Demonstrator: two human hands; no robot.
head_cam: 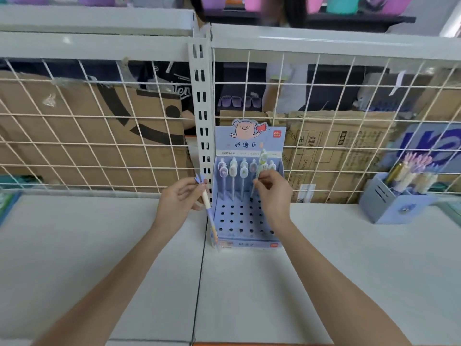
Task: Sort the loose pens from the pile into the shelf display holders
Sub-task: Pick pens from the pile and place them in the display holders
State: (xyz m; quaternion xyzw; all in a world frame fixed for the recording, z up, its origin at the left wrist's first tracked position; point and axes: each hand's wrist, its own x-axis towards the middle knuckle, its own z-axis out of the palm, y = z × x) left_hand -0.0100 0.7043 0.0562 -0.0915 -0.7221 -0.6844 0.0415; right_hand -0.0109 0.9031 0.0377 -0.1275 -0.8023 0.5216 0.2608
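**Fingers pinch pens at the display box**

Fingers of the right hand [272, 193] pinch a pale green pen [261, 163] upright over the back rows of the blue display holder [245, 221], whose front holes stand vacant. Curled around a cream-and-blue pen [209, 208], the left hand [178, 199] hovers just beside the holder's left wall. White shelf [99, 245] spreads wide on both sides; a pen cup [391, 208] stands well apart, right.

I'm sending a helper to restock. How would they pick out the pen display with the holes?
On the white shelf, look just right of the slotted upright post in the wire grid back. The pen display stands there: a pale blue cardboard stand with a cartoon pig header and a perforated base, unlike the plain blue pen cup farther right.
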